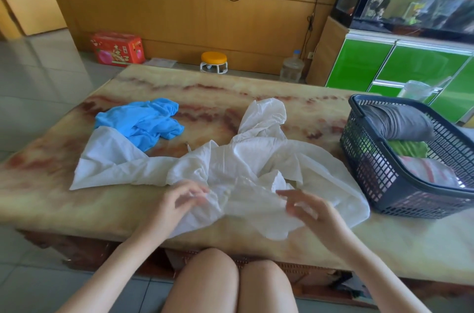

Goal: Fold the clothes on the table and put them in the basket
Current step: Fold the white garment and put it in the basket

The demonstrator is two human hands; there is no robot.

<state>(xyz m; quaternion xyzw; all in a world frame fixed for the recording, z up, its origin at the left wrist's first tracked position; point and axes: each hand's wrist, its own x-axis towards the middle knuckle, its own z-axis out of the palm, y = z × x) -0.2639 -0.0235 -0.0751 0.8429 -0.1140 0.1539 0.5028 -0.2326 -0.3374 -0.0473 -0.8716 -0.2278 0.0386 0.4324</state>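
White garment (246, 166) lies crumpled at the table's (77, 210) near edge, beside the basket (372, 171).
Left hand (179, 201) bends its fingers onto the cloth, though blur hides any pinch; right hand (305, 207) hovers above, fingers loosely apart.

A thin white crinkled garment (256, 166) lies unfolded and rumpled across the near middle of the marble-patterned table (102, 210), with one long part stretched flat to the left and another reaching far. A bright blue soft garment (143, 120) sits in a crumpled heap at the far left, overlapping the end of that left part. At the right edge stands a dark plastic lattice basket (379, 174) holding a grey folded roll (400, 123), a green folded piece (407, 148) and a white-and-pink piece (425, 171)
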